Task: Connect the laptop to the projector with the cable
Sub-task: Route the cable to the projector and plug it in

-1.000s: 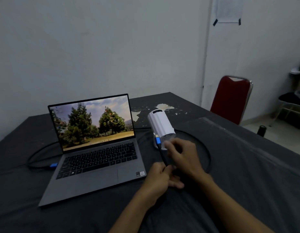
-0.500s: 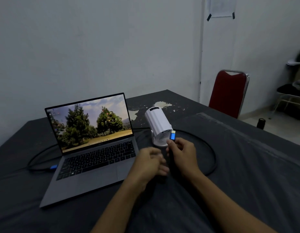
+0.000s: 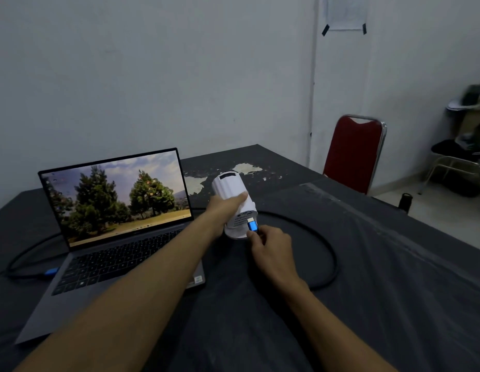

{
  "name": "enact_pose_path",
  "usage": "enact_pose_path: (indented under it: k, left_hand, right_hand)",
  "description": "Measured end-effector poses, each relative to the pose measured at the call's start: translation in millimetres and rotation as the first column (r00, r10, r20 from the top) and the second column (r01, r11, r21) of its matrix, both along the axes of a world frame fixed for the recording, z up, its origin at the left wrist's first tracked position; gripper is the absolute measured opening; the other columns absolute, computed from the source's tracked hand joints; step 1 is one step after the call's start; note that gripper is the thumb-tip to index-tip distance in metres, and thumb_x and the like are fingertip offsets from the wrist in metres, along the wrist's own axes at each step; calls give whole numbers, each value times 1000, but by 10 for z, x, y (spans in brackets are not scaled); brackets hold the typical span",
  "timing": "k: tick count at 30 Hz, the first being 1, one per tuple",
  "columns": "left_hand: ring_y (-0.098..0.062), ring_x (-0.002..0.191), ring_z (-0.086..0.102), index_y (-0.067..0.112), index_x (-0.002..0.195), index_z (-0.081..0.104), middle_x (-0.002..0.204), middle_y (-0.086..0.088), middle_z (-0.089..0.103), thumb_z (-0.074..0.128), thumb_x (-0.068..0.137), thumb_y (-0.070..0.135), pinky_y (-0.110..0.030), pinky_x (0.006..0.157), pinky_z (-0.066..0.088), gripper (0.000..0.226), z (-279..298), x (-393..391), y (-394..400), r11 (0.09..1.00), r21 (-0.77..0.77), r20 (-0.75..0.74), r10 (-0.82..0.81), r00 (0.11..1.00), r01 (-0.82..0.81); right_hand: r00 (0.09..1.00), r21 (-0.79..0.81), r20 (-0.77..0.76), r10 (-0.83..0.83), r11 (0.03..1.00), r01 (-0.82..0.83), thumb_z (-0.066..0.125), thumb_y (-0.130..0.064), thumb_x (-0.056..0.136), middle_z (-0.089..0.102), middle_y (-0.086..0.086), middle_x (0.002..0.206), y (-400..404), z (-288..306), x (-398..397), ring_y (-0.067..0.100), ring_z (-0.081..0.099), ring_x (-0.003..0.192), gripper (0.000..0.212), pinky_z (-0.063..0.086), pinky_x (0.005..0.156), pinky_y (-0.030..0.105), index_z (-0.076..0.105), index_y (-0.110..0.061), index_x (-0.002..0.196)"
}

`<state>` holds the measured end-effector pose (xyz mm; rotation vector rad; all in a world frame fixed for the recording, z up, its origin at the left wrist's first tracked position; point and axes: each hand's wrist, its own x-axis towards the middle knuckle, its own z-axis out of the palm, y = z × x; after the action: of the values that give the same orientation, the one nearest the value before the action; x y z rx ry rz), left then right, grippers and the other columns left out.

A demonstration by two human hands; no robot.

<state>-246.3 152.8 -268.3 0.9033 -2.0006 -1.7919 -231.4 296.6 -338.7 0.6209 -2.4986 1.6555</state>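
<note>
An open grey laptop (image 3: 118, 237) shows a tree wallpaper at the left of the dark table (image 3: 381, 264). To its right stands a white cylindrical projector (image 3: 229, 183), tilted backward. My left hand (image 3: 224, 208) is wrapped around the projector's body. A black cable (image 3: 327, 253) loops on the table to the right. Its blue plug (image 3: 252, 226) is pinched in my right hand (image 3: 271, 248), with the metal tip touching the vented rear face of the projector. The cable's other blue end (image 3: 50, 271) sits at the laptop's left side.
A red chair (image 3: 354, 154) with a chrome frame stands past the table's far right edge. A small dark bottle (image 3: 404, 201) sits on the floor near it. More chairs with bags (image 3: 464, 151) are at the far right. White patches (image 3: 244, 169) mark the tabletop behind the projector.
My left hand has moved from beside my right hand up onto the projector and gripped it. My right hand has brought the blue plug up against the projector's rear face.
</note>
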Motion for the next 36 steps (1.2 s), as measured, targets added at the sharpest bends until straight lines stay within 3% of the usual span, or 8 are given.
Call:
enact_pose_path:
  k: [5, 10, 17, 22, 26, 30, 33, 36]
  left_hand:
    - [-27, 93, 72, 5, 145, 46, 126, -16, 70, 80, 81, 54, -32, 62, 55, 87, -134, -79, -74, 997, 35, 12, -63, 998, 62]
    - [-29, 97, 73, 6, 147, 41, 129, -16, 68, 80, 81, 55, -34, 64, 59, 91, -101, -57, -95, 995, 51, 22, -85, 996, 83]
    - [-34, 106, 69, 7, 155, 25, 137, -18, 60, 81, 82, 53, -43, 79, 63, 102, -139, -79, -106, 996, 59, 28, -71, 997, 69]
    - [-28, 95, 66, 7, 159, 14, 144, -17, 55, 76, 87, 51, -33, 57, 53, 106, -130, -63, -71, 997, 11, 27, -70, 997, 70]
    - [-34, 115, 66, 7, 162, 8, 148, -18, 53, 77, 84, 56, -43, 88, 61, 115, -169, -91, -82, 998, 15, 28, -66, 997, 65]
    - [-35, 114, 66, 7, 160, 14, 143, -18, 55, 75, 85, 54, -43, 85, 61, 108, -190, -112, -74, 999, 23, 19, -49, 999, 48]
    - [-33, 108, 67, 6, 158, 18, 138, -17, 58, 74, 86, 54, -37, 71, 57, 104, -180, -118, -71, 999, 29, 24, -38, 999, 37]
    - [-31, 106, 65, 6, 157, 20, 129, -13, 58, 72, 87, 55, -39, 85, 57, 100, -232, -127, -40, 999, 28, 16, -21, 1000, 20]
  right_hand:
    - [990, 187, -137, -12, 982, 38, 56, -38, 100, 64, -3, 70, -7, 26, -105, 18, 58, 65, 26, 39, 56, 33, 66, -20, 84]
    - [977, 226, -214, -3, 973, 53, 50, -37, 103, 73, 8, 86, -73, 36, -88, 31, 67, 78, 27, 40, 61, 34, 60, -19, 86]
    - [974, 209, -224, -12, 976, 60, 49, -35, 104, 74, 10, 89, -99, 63, -83, 31, 68, 81, 27, 38, 63, 33, 55, -21, 82]
    - [989, 176, -147, -11, 984, 37, 51, -35, 102, 71, 8, 82, -145, 88, -123, 28, 67, 78, 32, 42, 62, 34, 53, -20, 73]
    - [999, 97, -35, -14, 995, 18, 56, -29, 98, 62, 2, 65, -189, 125, -175, 18, 60, 62, 39, 39, 56, 29, 51, -20, 60]
    - [1000, 38, -15, 0, 999, 1, 60, -20, 99, 56, 0, 59, -263, 132, -217, 10, 53, 55, 43, 32, 45, 18, 49, -18, 57]
    - [997, 20, -79, 14, 1000, -13, 59, -15, 100, 56, -2, 57, -293, 108, -240, 6, 51, 52, 39, 37, 45, 13, 54, -16, 61]
    - [981, 78, -189, 43, 997, -28, 55, -18, 102, 63, -1, 64, -265, 16, -275, 9, 56, 55, 26, 37, 48, 16, 62, -12, 78]
